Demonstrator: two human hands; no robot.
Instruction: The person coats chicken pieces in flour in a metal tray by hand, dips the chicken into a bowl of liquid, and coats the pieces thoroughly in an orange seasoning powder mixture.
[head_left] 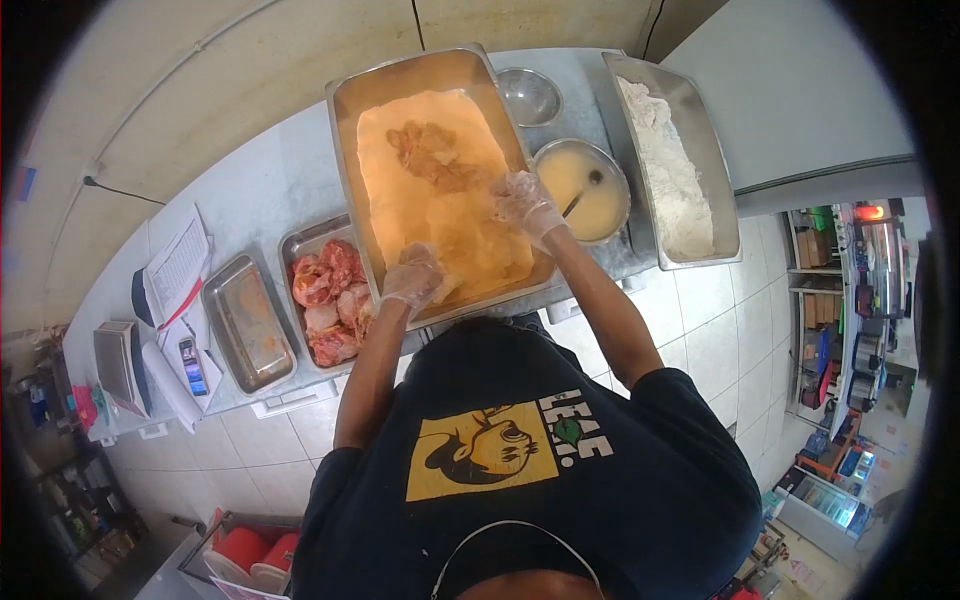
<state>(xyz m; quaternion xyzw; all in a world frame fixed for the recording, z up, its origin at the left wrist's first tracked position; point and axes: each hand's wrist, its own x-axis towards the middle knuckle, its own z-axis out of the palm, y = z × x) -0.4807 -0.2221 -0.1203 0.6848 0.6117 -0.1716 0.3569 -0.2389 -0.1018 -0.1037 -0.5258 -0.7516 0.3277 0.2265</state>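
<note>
A deep steel pan [345, 150] holds orange-tan powder [385, 180], with a heap of coated pieces [435, 155] lying near its middle. My left hand [415, 275], in a clear plastic glove, is at the pan's near left side. Its fingers curl into the powder, and what they hold, if anything, is hidden. Over the pan's right side is my right hand [530, 205], gloved too and dusted with powder. Its fingers look loosely bent and apart, with nothing clear in them. Just beyond it stands a steel bowl [622, 205] of pale yellow liquid with a dark-handled utensil [573, 205].
Left of the pan are a tray of raw meat [330, 295] and a shallow steel tray [245, 330]. Papers [178, 262], a phone [192, 365] and a scale [120, 365] lie farther left. A small bowl [530, 97] and a white flour pan [725, 215] are on the right.
</note>
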